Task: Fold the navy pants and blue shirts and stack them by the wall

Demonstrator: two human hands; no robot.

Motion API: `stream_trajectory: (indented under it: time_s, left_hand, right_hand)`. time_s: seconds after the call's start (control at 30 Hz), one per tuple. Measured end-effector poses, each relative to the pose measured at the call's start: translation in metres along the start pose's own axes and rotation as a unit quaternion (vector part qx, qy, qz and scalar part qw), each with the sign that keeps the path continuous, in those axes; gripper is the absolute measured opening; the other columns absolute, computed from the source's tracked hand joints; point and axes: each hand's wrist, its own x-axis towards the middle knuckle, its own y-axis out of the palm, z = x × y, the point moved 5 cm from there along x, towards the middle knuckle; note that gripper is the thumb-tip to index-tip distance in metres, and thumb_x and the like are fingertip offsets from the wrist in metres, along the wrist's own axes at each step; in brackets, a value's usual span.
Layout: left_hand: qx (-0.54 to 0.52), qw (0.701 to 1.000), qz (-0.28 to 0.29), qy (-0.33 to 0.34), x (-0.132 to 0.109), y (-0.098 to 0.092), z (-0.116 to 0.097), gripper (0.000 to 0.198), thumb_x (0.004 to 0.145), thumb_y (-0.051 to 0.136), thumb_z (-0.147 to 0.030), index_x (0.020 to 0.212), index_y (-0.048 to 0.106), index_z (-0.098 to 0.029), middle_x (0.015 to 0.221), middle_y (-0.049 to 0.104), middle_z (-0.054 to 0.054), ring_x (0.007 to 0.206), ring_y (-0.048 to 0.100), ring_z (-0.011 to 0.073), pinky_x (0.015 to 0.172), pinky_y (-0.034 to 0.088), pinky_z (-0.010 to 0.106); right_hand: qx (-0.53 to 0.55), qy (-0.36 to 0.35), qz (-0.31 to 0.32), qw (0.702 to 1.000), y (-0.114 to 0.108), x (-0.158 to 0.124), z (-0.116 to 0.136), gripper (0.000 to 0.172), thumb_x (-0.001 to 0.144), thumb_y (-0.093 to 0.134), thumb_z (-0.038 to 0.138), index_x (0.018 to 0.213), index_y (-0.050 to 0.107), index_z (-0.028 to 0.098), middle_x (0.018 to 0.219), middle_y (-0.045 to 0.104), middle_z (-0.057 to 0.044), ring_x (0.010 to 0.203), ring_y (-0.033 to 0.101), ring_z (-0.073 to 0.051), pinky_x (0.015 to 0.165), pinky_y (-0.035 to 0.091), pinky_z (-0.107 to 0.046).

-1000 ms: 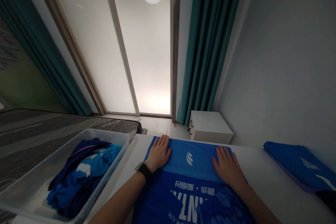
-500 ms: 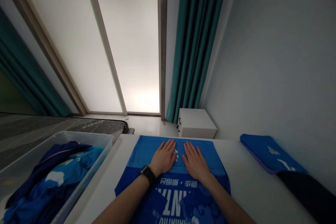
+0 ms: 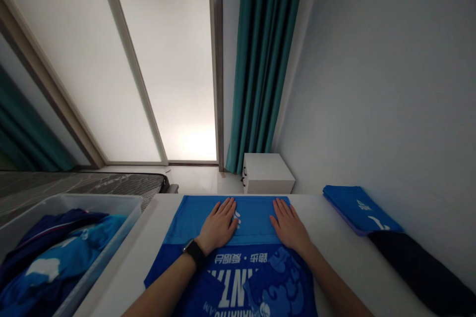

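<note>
A blue shirt [image 3: 253, 218] with white lettering lies spread flat on the white table [image 3: 334, 257] in front of me. My left hand [image 3: 217, 225], with a dark watch on its wrist, rests palm down on the lighter blue band near the shirt's far edge, just left of a small white logo. My right hand [image 3: 290, 228] lies flat on the same band, to the right of the logo. Both hands have their fingers stretched out and hold nothing.
A clear plastic bin [image 3: 92, 262] with several crumpled blue garments [image 3: 48, 257] stands at the left. A folded blue garment [image 3: 359, 203] and a dark cloth [image 3: 420, 272] lie at the right by the wall. Beyond the table are a white cabinet [image 3: 266, 176], teal curtains and a bed.
My hands came together at the shirt's middle half a second ago and have since slid apart again, the right one farther right. The view has shifted to the right.
</note>
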Motion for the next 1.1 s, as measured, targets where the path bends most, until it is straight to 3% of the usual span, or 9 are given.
stream_trajectory:
  time_s: [0.1, 0.33, 0.47, 0.6, 0.77, 1.1]
  left_hand:
    - [0.003, 1.0, -0.002, -0.002, -0.007, -0.002, 0.015, 0.057, 0.101, 0.03, -0.046, 0.15, 0.035, -0.017, 0.155, 0.034, 0.008, 0.144, 0.031, 0.0232, 0.118, 0.025, 0.044]
    - [0.025, 0.998, 0.006, -0.055, -0.045, -0.01, 0.088, 0.06, 0.1, 0.032, -0.051, 0.151, 0.034, -0.019, 0.156, 0.033, 0.008, 0.144, 0.03, 0.0238, 0.119, 0.021, 0.044]
    - [0.026, 0.996, 0.001, -0.086, -0.062, -0.016, 0.111, 0.058, 0.1, 0.034, -0.049, 0.149, 0.037, -0.02, 0.155, 0.035, 0.007, 0.143, 0.032, 0.0237, 0.119, 0.021, 0.044]
    - [0.018, 0.992, 0.009, -0.128, -0.067, -0.021, 0.118, 0.054, 0.1, 0.034, -0.042, 0.148, 0.04, -0.019, 0.154, 0.036, 0.008, 0.143, 0.033, 0.0231, 0.118, 0.023, 0.045]
    - [0.011, 0.992, 0.011, -0.127, -0.067, -0.025, 0.114, 0.054, 0.099, 0.034, -0.039, 0.148, 0.039, -0.016, 0.155, 0.034, 0.008, 0.144, 0.03, 0.0225, 0.118, 0.023, 0.045]
    - [0.028, 0.985, -0.016, -0.169, -0.07, -0.024, 0.12, 0.054, 0.097, 0.038, -0.042, 0.145, 0.045, -0.017, 0.153, 0.038, 0.011, 0.142, 0.033, 0.0266, 0.118, 0.023, 0.047]
  right_hand:
    - [-0.003, -0.005, -0.006, 1.0, 0.003, 0.002, -0.001, 0.065, 0.099, 0.022, 0.044, 0.151, 0.027, 0.005, 0.158, 0.025, -0.012, 0.147, 0.019, -0.023, 0.12, 0.01, -0.043]
    - [-0.008, -0.017, -0.044, 0.999, 0.018, 0.006, -0.008, 0.066, 0.097, 0.024, 0.045, 0.149, 0.033, 0.005, 0.157, 0.029, -0.012, 0.146, 0.024, -0.024, 0.12, 0.014, -0.046]
    - [-0.007, -0.022, -0.058, 0.998, 0.026, 0.008, -0.012, 0.067, 0.095, 0.023, 0.045, 0.148, 0.034, 0.005, 0.156, 0.031, -0.013, 0.145, 0.026, -0.025, 0.12, 0.016, -0.048]
    - [-0.008, -0.027, -0.07, 0.997, 0.033, 0.01, -0.017, 0.067, 0.095, 0.025, 0.046, 0.147, 0.039, 0.007, 0.154, 0.034, -0.012, 0.144, 0.029, -0.026, 0.119, 0.019, -0.049]
    - [-0.009, -0.029, -0.074, 0.997, 0.038, 0.012, -0.019, 0.067, 0.094, 0.026, 0.048, 0.147, 0.039, 0.009, 0.155, 0.033, -0.011, 0.143, 0.03, -0.026, 0.119, 0.02, -0.048]
    - [0.006, -0.022, -0.067, 0.998, 0.03, 0.009, -0.014, 0.065, 0.096, 0.025, 0.046, 0.149, 0.035, 0.009, 0.156, 0.031, -0.011, 0.145, 0.025, -0.024, 0.119, 0.016, -0.047]
